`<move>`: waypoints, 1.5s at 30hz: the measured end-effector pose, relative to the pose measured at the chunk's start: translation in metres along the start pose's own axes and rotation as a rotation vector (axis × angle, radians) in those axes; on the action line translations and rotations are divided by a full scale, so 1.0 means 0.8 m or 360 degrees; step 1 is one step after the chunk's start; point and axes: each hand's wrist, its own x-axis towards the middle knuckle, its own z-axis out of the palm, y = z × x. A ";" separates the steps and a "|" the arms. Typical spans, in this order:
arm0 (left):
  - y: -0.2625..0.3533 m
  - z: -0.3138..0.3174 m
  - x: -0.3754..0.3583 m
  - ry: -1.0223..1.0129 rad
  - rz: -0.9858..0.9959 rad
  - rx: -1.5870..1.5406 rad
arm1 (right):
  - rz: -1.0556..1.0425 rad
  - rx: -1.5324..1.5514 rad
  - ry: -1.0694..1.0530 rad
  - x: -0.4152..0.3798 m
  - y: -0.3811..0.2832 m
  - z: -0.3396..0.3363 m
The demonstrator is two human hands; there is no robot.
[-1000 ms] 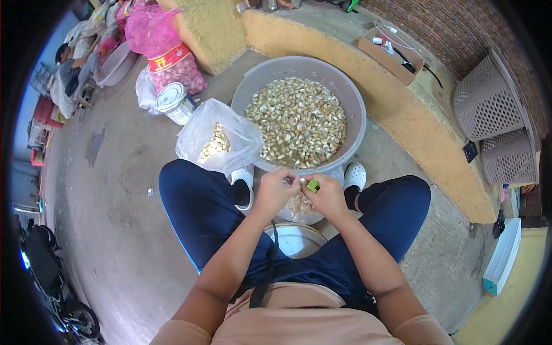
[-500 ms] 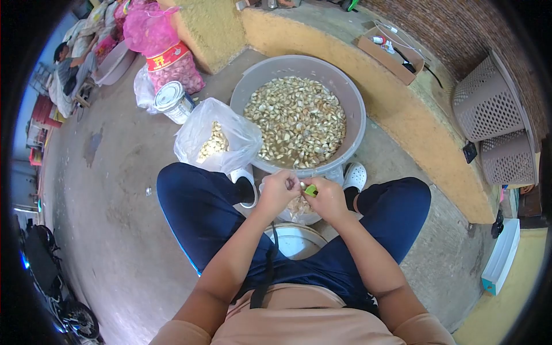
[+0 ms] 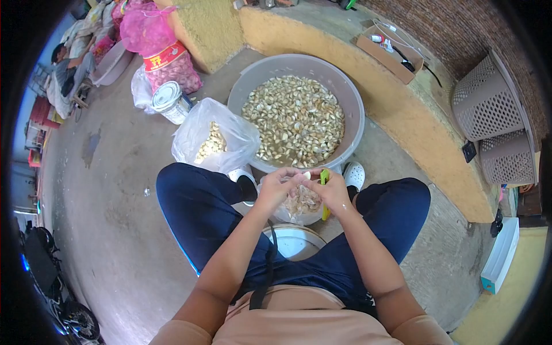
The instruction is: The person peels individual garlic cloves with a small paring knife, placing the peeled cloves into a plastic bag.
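Note:
Between my fingertips is a pale garlic clove (image 3: 307, 175), just in front of the big tub's near rim. My left hand (image 3: 280, 187) pinches it from the left. My right hand (image 3: 330, 188) touches it with thumb and finger and also holds a yellow-green knife (image 3: 325, 194), which points down. Below my hands lie papery peels (image 3: 301, 204) in a plastic-lined container. The large grey tub (image 3: 360, 123) holds many cloves in water. Left of it, an open clear plastic bag (image 3: 241, 131) contains peeled cloves (image 3: 213, 142).
A white tin (image 3: 168, 98) and a pink mesh sack (image 3: 174, 68) stand beyond the bag. A white bucket (image 3: 293, 241) is between my legs. A low yellow wall (image 3: 397, 115) curves along the right. A person (image 3: 69, 69) sits far left; a motorcycle (image 3: 49, 276) stands lower left.
The knife has turned from lying across my right hand to pointing down. My fingertips have come together around the clove, and more of the peels below shows.

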 end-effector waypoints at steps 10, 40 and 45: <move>-0.001 0.003 0.003 0.0016 0.0133 0.0098 | -0.0007 0.0103 0.0010 -0.002 -0.004 -0.001; 0.006 0.015 -0.002 0.0084 -0.0110 -0.0267 | 0.0456 0.1104 -0.0089 0.005 0.001 -0.015; 0.000 0.012 0.001 0.0059 0.0098 0.0141 | 0.0407 0.1058 -0.0113 0.007 -0.005 -0.019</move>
